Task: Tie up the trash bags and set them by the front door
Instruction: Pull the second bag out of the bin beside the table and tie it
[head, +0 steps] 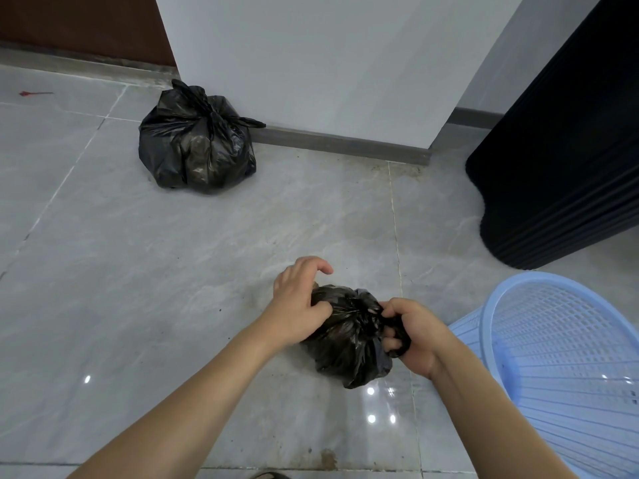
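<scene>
Two hands tie a small bag on the floor.

The small bag [345, 340] sits at 6 o'clock. The left hand [299, 305] pinches its top and the right hand [409, 335] squeezes a twisted end. It looks soft, light and crinkly, best held by the bunched neck. A tied bag [197, 143] waits at 11 o'clock by the wall [328, 63]. The shiny floor [138, 271] looks slippery; a blue basket [567, 368] lies at 4 o'clock.

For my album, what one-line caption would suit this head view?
Both hands, left and right, knot a small black bag on the tiled floor, a tied bag by the wall and a blue basket nearby.
</scene>
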Action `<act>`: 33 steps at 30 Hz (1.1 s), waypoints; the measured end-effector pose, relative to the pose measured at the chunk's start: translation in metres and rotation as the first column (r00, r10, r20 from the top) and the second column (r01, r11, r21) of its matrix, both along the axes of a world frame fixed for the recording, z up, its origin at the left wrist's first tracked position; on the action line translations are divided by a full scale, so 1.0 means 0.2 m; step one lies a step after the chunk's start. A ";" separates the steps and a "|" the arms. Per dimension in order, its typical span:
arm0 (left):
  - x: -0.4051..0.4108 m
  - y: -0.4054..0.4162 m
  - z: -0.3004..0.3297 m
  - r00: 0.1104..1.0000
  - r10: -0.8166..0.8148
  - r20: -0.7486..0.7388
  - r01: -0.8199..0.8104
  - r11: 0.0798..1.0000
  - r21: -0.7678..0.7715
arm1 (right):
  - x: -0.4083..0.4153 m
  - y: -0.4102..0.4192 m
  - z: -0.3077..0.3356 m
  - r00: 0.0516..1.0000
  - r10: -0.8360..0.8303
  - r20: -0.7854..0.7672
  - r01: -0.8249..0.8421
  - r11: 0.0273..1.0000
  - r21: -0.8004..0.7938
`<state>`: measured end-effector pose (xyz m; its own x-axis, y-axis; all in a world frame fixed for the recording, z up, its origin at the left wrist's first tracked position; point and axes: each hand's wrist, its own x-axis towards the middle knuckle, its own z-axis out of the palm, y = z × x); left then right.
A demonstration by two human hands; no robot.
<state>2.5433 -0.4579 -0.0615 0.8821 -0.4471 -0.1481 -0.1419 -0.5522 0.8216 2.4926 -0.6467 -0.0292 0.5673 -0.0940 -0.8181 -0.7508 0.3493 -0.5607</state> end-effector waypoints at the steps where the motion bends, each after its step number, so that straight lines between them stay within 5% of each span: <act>1: -0.03 0.01 0.02 0.997 -0.007 0.078 0.010 0.999 -0.038 | 0.00 0.00 0.00 1.000 -0.010 -0.011 0.010 1.000 0.026; 6: -0.21 0.01 -0.04 0.939 0.016 0.345 -0.015 1.000 -0.004 | 0.03 0.05 0.00 0.999 0.045 -0.017 -0.046 0.998 -0.039; 20: -0.23 -0.05 -0.11 0.923 0.157 0.352 -0.161 0.987 -0.021 | 0.03 0.07 0.13 0.990 0.134 0.055 -0.121 0.974 -0.190; 25: -0.26 -0.01 -0.07 0.952 0.288 0.106 -0.270 0.950 -0.156 | 0.02 0.05 0.17 0.993 0.100 0.068 -0.079 0.963 -0.257; 30: -0.23 0.02 -0.01 0.800 0.388 -0.457 -0.588 0.660 -0.468 | 0.01 0.07 0.17 0.990 0.100 0.099 -0.058 0.933 -0.354; 33: -0.21 0.03 0.02 0.788 0.351 -0.505 -0.580 0.699 -0.419 | 0.03 0.09 0.11 0.962 0.255 0.098 -0.144 0.779 -0.611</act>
<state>2.5015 -0.4526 -0.0584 0.9242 -0.0951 -0.3700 0.3773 0.0761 0.9230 2.4976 -0.6288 -0.0072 0.7491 -0.3980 -0.5297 -0.6424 -0.2406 -0.7276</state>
